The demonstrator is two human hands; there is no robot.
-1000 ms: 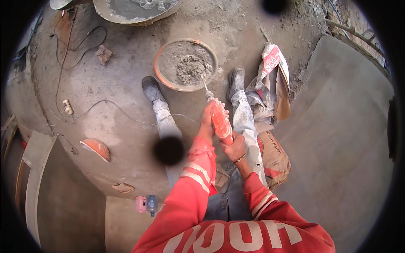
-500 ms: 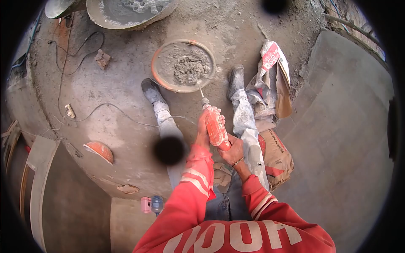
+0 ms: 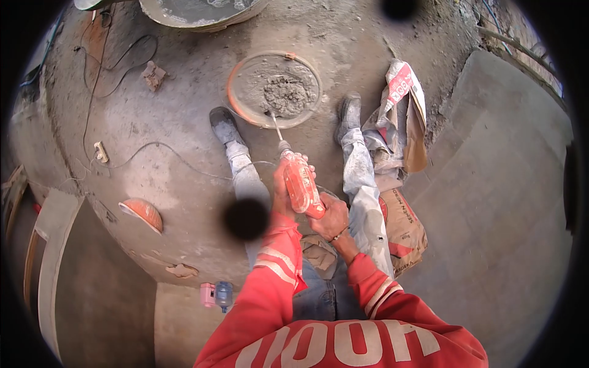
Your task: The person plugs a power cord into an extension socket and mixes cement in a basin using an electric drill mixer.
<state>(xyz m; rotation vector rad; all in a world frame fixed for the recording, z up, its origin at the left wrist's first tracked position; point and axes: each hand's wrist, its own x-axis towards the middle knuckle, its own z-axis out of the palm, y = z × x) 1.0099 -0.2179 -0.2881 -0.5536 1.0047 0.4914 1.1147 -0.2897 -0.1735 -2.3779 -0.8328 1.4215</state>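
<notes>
A red electric drill [image 3: 302, 185] is held in both my hands, its body slanting away from me. My left hand [image 3: 280, 189] wraps around the front of the drill body, fingertips showing on the far side. At the rear, my right hand [image 3: 332, 217] is closed around the handle. A thin mixing rod [image 3: 277, 126] runs from the chuck into a round bucket [image 3: 232, 94] with an orange-stained rim. Inside, lumpy grey wet mortar [image 3: 286, 98] is heaped toward the right. The rod's lower end is hidden in the mix.
A torn cement bag [image 3: 414, 138] and a fuller cement bag [image 3: 402, 233] lie beside my right leg. A large basin [image 3: 208, 27] holds greyish liquid. A cable [image 3: 190, 167] crosses the floor near a power socket [image 3: 100, 152]. An orange bowl-like piece [image 3: 144, 214] lies left.
The drill and both hands have swung slightly left, and the rod has moved from the bucket's lower right toward its lower middle. The whole view has shifted a little.
</notes>
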